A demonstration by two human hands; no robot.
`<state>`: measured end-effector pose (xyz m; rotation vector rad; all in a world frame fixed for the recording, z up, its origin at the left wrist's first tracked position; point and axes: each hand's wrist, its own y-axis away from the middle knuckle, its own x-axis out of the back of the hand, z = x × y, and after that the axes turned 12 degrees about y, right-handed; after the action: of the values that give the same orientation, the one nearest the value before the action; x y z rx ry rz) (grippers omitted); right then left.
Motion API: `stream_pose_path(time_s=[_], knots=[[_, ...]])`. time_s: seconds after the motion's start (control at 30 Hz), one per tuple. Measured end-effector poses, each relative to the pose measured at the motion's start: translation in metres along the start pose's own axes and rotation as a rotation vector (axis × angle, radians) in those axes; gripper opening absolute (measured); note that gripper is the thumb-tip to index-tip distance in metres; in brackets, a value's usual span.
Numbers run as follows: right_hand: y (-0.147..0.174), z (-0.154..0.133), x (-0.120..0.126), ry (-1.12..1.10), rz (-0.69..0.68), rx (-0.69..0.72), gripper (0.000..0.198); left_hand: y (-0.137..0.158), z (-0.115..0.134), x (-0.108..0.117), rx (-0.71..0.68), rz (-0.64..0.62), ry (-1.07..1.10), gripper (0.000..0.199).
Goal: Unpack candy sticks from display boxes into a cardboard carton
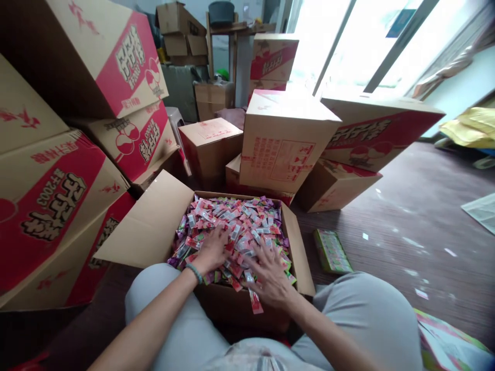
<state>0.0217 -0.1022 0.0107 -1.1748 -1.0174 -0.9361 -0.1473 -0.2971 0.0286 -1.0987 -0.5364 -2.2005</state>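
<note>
An open cardboard box stands between my knees, heaped to the brim with small wrapped candies in pink, red, purple and green. My left hand, with a beaded bracelet at the wrist, lies on the heap left of the middle, its fingers stretched forward and partly sunk among the wrappers. At the near right of the heap, my right hand rests with fingers spread over the candies. One pink packet hangs over the box's near edge, beside the right hand. Neither hand is closed around a packet.
Printed cartons are stacked high on the left. More cartons stand just behind the open box. A flat green display box lies on the floor to the right, among scattered paper scraps. Colourful printed sheets lie at the lower right.
</note>
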Motion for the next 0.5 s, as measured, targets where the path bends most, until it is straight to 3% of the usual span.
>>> stream_pose_path(time_s=[0.07, 0.13, 0.2, 0.3, 0.4, 0.5], knots=[[-0.003, -0.007, -0.007, 0.048, -0.054, 0.229, 0.072, 0.007, -0.007, 0.009, 0.007, 0.053, -0.062, 0.079], [-0.008, 0.004, -0.023, 0.073, -0.115, 0.280, 0.074, 0.015, -0.016, 0.007, 0.060, 0.015, -0.127, 0.097], [-0.013, 0.028, -0.038, 0.077, -0.208, 0.291, 0.072, 0.021, -0.023, -0.003, 0.127, -0.087, -0.160, 0.109], [-0.018, 0.062, -0.040, 0.061, -0.316, 0.360, 0.062, 0.025, -0.024, -0.018, 0.156, -0.322, -0.102, 0.104], [-0.019, 0.067, -0.020, 0.007, -0.298, 0.419, 0.052, 0.020, -0.013, -0.016, 0.066, -0.416, 0.018, 0.080], [-0.023, 0.051, 0.000, -0.035, -0.180, 0.366, 0.048, 0.004, -0.005, 0.008, 0.051, -0.325, 0.061, 0.031]])
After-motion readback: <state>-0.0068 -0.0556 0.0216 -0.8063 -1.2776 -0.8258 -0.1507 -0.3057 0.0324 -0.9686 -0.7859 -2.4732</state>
